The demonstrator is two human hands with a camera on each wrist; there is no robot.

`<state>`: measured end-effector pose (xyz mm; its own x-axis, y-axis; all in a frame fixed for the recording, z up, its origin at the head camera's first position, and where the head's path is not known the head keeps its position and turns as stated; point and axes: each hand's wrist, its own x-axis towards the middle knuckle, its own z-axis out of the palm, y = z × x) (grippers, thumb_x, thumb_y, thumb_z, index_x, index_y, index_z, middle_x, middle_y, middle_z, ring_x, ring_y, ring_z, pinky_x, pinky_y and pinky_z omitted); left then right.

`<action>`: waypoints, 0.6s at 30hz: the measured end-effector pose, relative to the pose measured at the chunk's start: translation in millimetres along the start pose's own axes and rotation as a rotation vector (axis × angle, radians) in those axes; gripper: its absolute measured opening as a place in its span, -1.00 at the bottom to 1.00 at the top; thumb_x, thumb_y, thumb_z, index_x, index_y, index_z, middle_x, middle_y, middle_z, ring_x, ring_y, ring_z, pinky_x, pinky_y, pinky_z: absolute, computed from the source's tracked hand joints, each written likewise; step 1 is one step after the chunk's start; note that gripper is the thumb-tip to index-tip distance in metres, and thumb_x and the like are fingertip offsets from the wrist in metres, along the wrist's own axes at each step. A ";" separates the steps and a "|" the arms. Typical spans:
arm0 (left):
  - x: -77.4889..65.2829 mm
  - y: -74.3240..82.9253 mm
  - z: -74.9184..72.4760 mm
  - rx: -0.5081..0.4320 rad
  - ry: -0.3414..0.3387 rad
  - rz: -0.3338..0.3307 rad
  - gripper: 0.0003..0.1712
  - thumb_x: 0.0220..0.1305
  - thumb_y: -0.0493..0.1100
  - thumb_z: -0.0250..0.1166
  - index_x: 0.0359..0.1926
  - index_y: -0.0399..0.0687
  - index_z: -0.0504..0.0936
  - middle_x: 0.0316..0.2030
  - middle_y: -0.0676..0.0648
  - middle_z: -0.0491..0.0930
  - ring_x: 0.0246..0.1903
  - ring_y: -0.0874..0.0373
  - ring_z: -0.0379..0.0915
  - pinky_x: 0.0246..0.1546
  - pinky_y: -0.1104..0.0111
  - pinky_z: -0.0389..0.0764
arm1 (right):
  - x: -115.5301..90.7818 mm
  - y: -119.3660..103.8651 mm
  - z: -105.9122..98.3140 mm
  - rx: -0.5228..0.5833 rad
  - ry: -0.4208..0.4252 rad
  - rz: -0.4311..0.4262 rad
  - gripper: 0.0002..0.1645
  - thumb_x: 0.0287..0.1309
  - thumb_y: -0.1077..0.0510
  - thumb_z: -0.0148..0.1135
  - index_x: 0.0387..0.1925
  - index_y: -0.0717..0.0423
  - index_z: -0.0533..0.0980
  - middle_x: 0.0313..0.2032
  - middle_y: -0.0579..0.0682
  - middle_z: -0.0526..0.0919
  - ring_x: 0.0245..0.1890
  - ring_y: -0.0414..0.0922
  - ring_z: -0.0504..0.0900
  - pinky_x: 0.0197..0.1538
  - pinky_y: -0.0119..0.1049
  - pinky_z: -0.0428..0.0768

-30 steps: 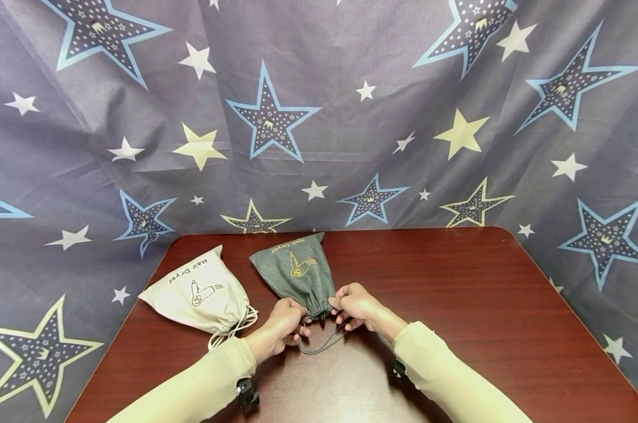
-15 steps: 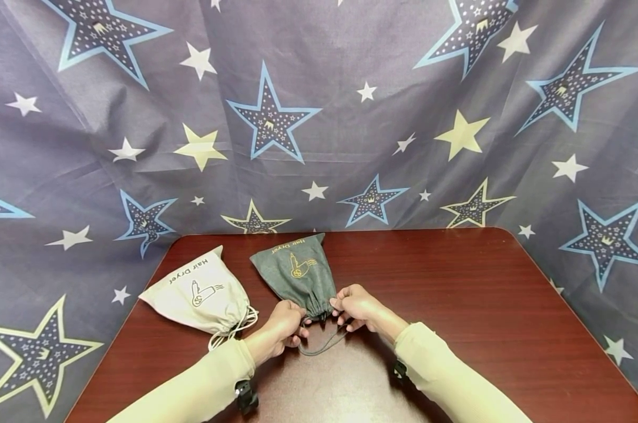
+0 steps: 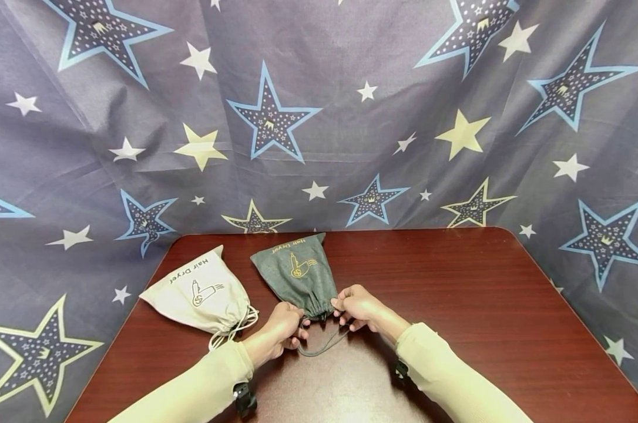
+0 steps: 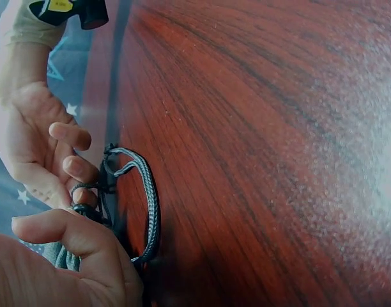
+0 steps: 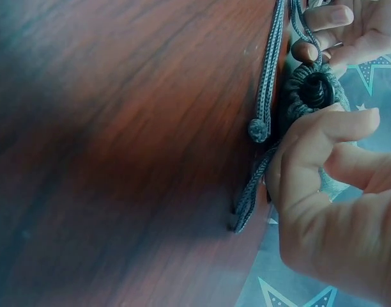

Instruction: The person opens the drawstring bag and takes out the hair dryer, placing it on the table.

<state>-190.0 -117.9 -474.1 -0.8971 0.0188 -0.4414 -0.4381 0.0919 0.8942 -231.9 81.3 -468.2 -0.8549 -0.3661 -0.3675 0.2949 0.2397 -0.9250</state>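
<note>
A dark grey drawstring bag [image 3: 296, 281] lies on the table, its "Hair Dryer" print in yellow and its gathered mouth toward me. My left hand [image 3: 283, 326] pinches the left side of that mouth. On the other side, my right hand [image 3: 361, 306] pinches the cloth between thumb and finger. Inside the puckered opening, something black [image 5: 318, 89] shows in the right wrist view; its kind is hidden. A grey cord [image 4: 149, 198] loops out from the mouth onto the table. Most of the fingertips are hidden behind the hands in the wrist views.
A cream drawstring bag [image 3: 198, 294] with the same print in black lies left of the grey one, its white cords [image 3: 226, 336] trailing close to my left forearm. The reddish-brown table [image 3: 435, 276] ends at a star-patterned curtain [image 3: 319, 117].
Almost nothing differs. Both hands keep their hold at the bag's mouth, with only a very slight shift; both bags lie in the same places.
</note>
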 end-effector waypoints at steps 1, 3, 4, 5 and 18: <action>-0.3 -0.1 -0.1 -0.001 0.000 0.000 -0.84 0.64 -0.33 -0.09 -0.21 -0.25 0.32 -0.34 -0.08 0.51 -0.67 0.27 0.42 -0.73 0.57 0.31 | -0.2 0.0 -0.2 0.000 -0.002 -0.001 -0.82 0.53 0.24 0.15 -0.29 0.22 0.47 -0.41 0.02 0.59 -0.59 -0.21 0.52 -0.63 -0.44 0.46; -0.7 -0.5 -0.4 -0.003 0.000 0.000 -0.84 0.63 -0.33 -0.09 -0.20 -0.26 0.32 -0.34 -0.08 0.50 -0.67 0.27 0.42 -0.73 0.58 0.31 | -0.7 0.0 -0.4 -0.001 -0.004 -0.002 -0.82 0.53 0.24 0.15 -0.29 0.23 0.47 -0.40 0.02 0.59 -0.59 -0.21 0.52 -0.63 -0.44 0.45; -0.6 -0.6 -0.5 -0.004 0.001 0.000 -0.85 0.63 -0.33 -0.10 -0.20 -0.26 0.32 -0.34 -0.08 0.50 -0.67 0.27 0.42 -0.73 0.58 0.31 | -0.9 -0.1 -0.5 -0.002 -0.004 -0.002 -0.81 0.53 0.24 0.15 -0.29 0.23 0.47 -0.40 0.03 0.59 -0.59 -0.21 0.52 -0.63 -0.44 0.46; -0.5 -0.7 -0.6 -0.005 0.002 -0.001 -0.85 0.63 -0.34 -0.10 -0.19 -0.26 0.32 -0.34 -0.08 0.50 -0.67 0.27 0.42 -0.73 0.58 0.31 | -1.0 -0.2 -0.5 -0.003 -0.003 -0.001 -0.81 0.53 0.24 0.15 -0.29 0.23 0.48 -0.40 0.03 0.59 -0.59 -0.21 0.52 -0.63 -0.44 0.46; -0.4 -0.5 -1.1 -0.012 0.006 -0.007 -0.87 0.63 -0.35 -0.11 -0.18 -0.25 0.30 -0.32 -0.10 0.48 -0.66 0.26 0.42 -0.73 0.59 0.30 | -0.6 -0.6 -0.6 -0.002 -0.005 0.007 -0.81 0.52 0.25 0.14 -0.31 0.22 0.48 -0.40 0.03 0.59 -0.60 -0.22 0.51 -0.63 -0.45 0.45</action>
<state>-189.5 -119.1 -474.3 -0.8942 0.0123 -0.4474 -0.4451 0.0805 0.8919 -231.8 81.9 -467.4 -0.8507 -0.3691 -0.3742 0.2999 0.2439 -0.9223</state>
